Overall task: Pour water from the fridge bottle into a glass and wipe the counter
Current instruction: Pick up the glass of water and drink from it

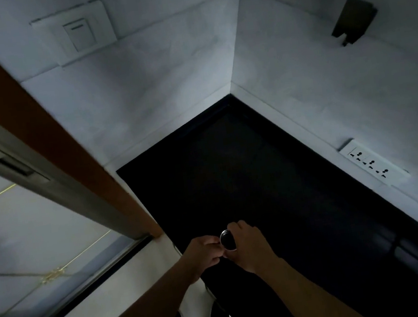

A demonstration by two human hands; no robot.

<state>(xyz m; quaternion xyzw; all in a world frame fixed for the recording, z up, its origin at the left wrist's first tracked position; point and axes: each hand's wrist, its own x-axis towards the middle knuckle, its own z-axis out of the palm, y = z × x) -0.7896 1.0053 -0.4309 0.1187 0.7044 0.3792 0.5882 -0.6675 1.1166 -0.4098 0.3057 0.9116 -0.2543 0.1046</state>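
Both my hands meet over the near left part of the black counter (270, 177). Between them is a small round vessel (227, 240) with a shiny rim and a dark inside, seen from above. The light is too dim to tell whether it is the glass or the bottle's mouth. My right hand (250, 245) wraps around its right side. My left hand (203, 253) pinches its left edge with the fingertips. The vessel's lower body is hidden by my hands.
White walls close the counter at the back and right. A light switch (79, 34) is on the back wall, and a socket strip (370, 162) and a dark wall fitting (354, 19) on the right wall. A brown and grey door frame (51, 151) runs along the left.
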